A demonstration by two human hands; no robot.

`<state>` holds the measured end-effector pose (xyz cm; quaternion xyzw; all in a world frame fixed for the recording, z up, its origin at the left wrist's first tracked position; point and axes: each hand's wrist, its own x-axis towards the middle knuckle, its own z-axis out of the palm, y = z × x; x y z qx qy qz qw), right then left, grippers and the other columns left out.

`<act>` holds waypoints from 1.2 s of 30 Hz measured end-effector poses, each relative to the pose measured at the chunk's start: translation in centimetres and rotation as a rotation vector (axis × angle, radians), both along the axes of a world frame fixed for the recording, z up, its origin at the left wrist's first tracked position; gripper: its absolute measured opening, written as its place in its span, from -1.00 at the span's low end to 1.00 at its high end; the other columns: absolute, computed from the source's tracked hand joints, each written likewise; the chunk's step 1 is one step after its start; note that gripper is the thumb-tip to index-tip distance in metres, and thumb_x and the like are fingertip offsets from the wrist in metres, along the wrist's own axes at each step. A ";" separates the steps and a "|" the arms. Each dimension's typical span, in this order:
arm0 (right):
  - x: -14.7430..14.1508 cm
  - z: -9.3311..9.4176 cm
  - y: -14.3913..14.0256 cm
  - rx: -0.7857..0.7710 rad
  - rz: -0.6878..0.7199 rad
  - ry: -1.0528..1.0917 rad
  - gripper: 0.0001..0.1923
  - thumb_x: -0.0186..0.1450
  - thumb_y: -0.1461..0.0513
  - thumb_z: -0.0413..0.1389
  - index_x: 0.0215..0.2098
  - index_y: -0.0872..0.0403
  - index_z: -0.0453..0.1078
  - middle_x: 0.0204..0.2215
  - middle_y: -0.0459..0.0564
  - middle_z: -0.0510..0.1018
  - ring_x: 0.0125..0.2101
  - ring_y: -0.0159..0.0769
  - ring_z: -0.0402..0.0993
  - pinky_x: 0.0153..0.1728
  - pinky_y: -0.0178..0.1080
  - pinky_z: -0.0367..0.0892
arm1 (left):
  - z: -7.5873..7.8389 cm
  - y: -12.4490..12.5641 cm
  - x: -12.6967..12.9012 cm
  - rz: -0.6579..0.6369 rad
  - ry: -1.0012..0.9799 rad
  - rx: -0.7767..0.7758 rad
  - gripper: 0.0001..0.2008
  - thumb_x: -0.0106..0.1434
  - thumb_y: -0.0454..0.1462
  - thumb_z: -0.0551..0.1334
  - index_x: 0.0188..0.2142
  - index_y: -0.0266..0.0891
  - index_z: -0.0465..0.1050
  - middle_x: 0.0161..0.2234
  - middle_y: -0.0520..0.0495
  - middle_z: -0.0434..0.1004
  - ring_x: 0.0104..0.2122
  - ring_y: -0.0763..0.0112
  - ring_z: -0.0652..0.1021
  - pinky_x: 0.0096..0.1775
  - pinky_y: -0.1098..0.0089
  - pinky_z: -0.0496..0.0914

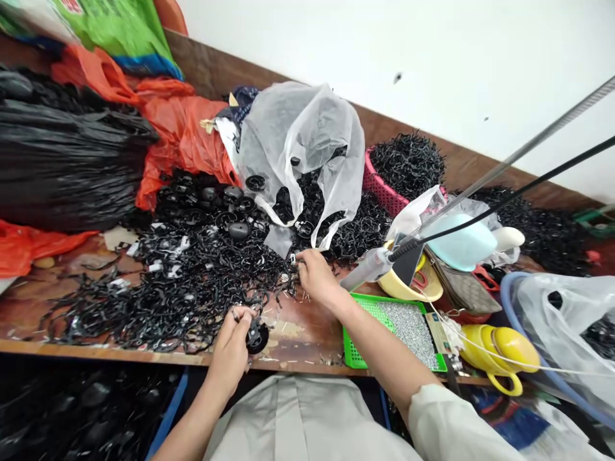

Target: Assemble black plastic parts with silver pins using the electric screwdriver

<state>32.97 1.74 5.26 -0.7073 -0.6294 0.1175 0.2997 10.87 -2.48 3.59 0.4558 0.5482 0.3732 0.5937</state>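
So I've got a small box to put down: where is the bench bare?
Bare wood shows between the left hand, the right hand and the green tray. Black clips crowd the left; cups and bags fill the right.

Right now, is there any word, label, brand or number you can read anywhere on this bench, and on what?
No text is legible.
Green bag at top left: a scrap of red print at its upper edge, too cut off and blurred to read.
Small card beside the green tray: marks too small to read.
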 end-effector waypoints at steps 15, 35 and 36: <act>-1.2 0.2 4.0 -0.042 -0.028 -0.097 -0.66 0.22 0.31 0.12 -0.02 0.10 0.42 -0.07 0.13 0.52 0.10 -0.04 0.24 0.14 0.00 0.16 | -0.4 0.2 -0.3 -0.081 -0.090 -0.102 -0.63 0.14 0.05 0.20 -0.24 -0.14 0.27 -0.55 0.14 0.30 -0.72 0.46 0.40 -0.79 0.51 0.19; 0.7 0.5 1.7 -0.087 -0.029 -0.112 -0.61 0.28 0.30 0.05 0.08 0.12 0.34 0.03 0.15 0.41 0.02 -0.17 0.36 0.09 -0.11 0.26 | -0.9 -0.3 -0.1 -0.042 -0.099 -0.003 -0.69 0.21 0.02 0.17 -0.25 -0.15 0.28 -0.52 0.13 0.30 -0.74 0.56 0.33 -0.78 0.54 0.16; 0.5 0.5 1.7 -0.108 -0.020 -0.130 -0.63 0.24 0.28 0.11 0.03 0.10 0.37 -0.02 0.14 0.43 -0.01 -0.13 0.37 0.06 -0.08 0.27 | -0.9 -0.4 -0.1 -0.040 -0.101 0.001 -0.69 0.21 0.01 0.16 -0.25 -0.15 0.28 -0.53 0.13 0.30 -0.74 0.56 0.33 -0.78 0.54 0.16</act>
